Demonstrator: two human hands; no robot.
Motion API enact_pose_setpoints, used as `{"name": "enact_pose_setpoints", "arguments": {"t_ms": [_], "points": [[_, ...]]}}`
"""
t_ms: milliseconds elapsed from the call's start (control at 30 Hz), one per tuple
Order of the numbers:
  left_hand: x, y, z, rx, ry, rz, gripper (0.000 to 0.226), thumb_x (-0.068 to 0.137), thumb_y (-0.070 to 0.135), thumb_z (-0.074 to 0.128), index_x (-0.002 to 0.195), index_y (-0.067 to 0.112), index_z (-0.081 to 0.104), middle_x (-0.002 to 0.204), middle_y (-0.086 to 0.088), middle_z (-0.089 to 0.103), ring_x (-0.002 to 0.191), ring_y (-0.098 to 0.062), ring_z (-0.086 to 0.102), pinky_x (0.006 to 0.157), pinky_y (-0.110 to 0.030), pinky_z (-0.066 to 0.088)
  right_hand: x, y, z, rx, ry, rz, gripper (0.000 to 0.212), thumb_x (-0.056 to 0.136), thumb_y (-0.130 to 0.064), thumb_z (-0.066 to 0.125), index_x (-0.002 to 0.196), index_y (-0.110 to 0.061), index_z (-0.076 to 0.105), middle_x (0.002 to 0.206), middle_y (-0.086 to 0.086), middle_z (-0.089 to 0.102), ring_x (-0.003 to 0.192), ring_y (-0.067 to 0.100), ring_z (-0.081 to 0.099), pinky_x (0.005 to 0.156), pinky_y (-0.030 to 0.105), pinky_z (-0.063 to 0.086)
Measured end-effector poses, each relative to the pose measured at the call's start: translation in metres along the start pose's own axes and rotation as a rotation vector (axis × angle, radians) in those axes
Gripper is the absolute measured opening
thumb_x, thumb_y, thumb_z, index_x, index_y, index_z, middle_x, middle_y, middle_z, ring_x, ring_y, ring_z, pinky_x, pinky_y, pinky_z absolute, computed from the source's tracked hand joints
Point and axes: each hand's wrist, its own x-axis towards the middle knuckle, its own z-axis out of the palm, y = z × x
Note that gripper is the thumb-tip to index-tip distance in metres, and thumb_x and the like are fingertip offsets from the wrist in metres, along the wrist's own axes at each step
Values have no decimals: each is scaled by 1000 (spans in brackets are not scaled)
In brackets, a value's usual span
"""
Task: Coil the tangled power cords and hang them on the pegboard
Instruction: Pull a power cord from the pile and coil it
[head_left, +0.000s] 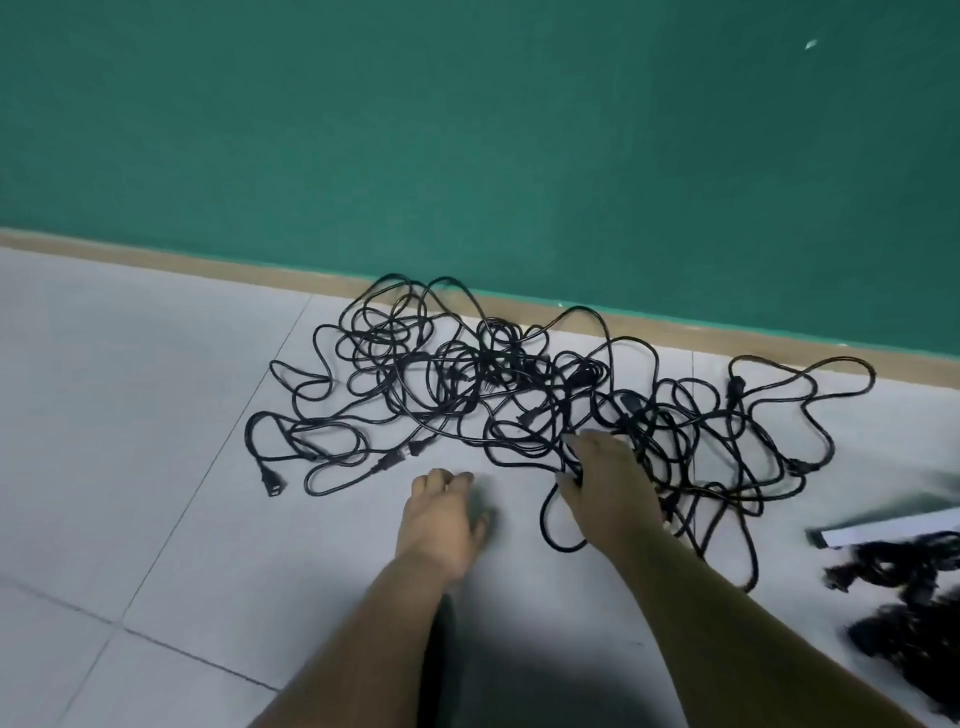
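Now the tangled power cords lie on the floor, just beside the green wall. My right hand is on the tangle; I cannot tell if it grips a cord. My left hand, near the cords, is loosely curled and holds nothing.

Your floor is pale tile with thin dark grout lines, ending at a tan skirting strip; a loose tangle of black power cords sprawls on it near that strip, one plug lying out on bare tile at your left; at your right edge lies a blurred heap of black cords, just beside a flat white strip.
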Motion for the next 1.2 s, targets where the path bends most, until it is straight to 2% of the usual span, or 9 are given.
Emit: {"name": "enact_pose_setpoints", "arguments": {"t_ms": [200, 433, 500, 600, 733, 933, 1000, 1133, 1200], "points": [[13, -75, -11, 59, -19, -130, 71, 98, 50, 58, 159, 22, 34, 157, -3, 38, 143, -27, 33, 118, -35, 33, 20, -56, 31, -88, -82, -175, 56, 106, -38, 54, 160, -26, 41, 164, -2, 38, 152, 20, 31, 121, 37, 38], [50, -128, -8, 10, -66, -235, 85, 101, 45, 57, 167, 17, 11, 172, -4, 19, 158, -25, 18, 127, -41, 22, 41, -80, 61, -142, -156, -269, 57, 107, -38, 51, 162, -29, 38, 165, -5, 36, 153, 17, 29, 123, 37, 35], [60, -130, -6, 30, -90, -272, 77, 102, 39, 56, 165, 17, 18, 167, -5, 29, 154, -27, 27, 124, -41, 27, 44, -79, 66, -143, -164, -277, 56, 107, -36, 51, 161, -28, 39, 164, -6, 38, 152, 17, 30, 122, 36, 35], [65, -126, 1, 160, -91, -305, 47, 102, 28, 52, 148, 22, 42, 146, -4, 50, 136, -28, 46, 110, -41, 38, 48, -76, 71, -159, -171, -291, 53, 107, -33, 52, 158, -27, 44, 158, -7, 43, 147, 18, 35, 119, 34, 37], [53, -112, 13, 205, -143, -205, 24, 101, 21, 48, 123, 30, 54, 126, -1, 66, 118, -28, 62, 97, -40, 45, 51, -77, 69, -154, -180, -291, 50, 107, -32, 51, 157, -27, 46, 155, -9, 46, 144, 16, 37, 116, 33, 40], [39, -108, -8, -18, -71, -186, 26, 96, 20, 56, 121, 29, 58, 118, 2, 65, 109, -25, 65, 93, -38, 53, 51, -90, 46, -140, -197, -285, 46, 109, -35, 47, 155, -29, 47, 151, -8, 51, 141, 15, 43, 113, 33, 44], [35, -102, -31, -183, -3, -205, 18, 95, 22, 58, 112, 27, 63, 107, 1, 68, 98, -27, 66, 83, -33, 53, 48, -97, 37, -95, -218, -275, 44, 108, -36, 49, 152, -32, 50, 146, -10, 56, 134, 13, 51, 107, 33, 49], [28, -65, -88, -536, 183, -187, 5, 99, 20, 63, 102, 23, 66, 88, 12, 69, 80, -19, 66, 71, -27, 50, 34, -108, 22, 140, -275, -237, 40, 99, -40, 65, 139, -39, 61, 123, -21, 66, 104, 2, 64, 91, 27, 55], [24, -40, -116, -751, 247, -183, 5, 100, 18, 67, 104, 20, 67, 88, 9, 71, 77, -17, 66, 69, -26, 51, 25, -117, 10, 306, -310, -233, 40, 94, -40, 73, 132, -43, 64, 119, -23, 68, 102, -1, 64, 87, 25, 56]]}}
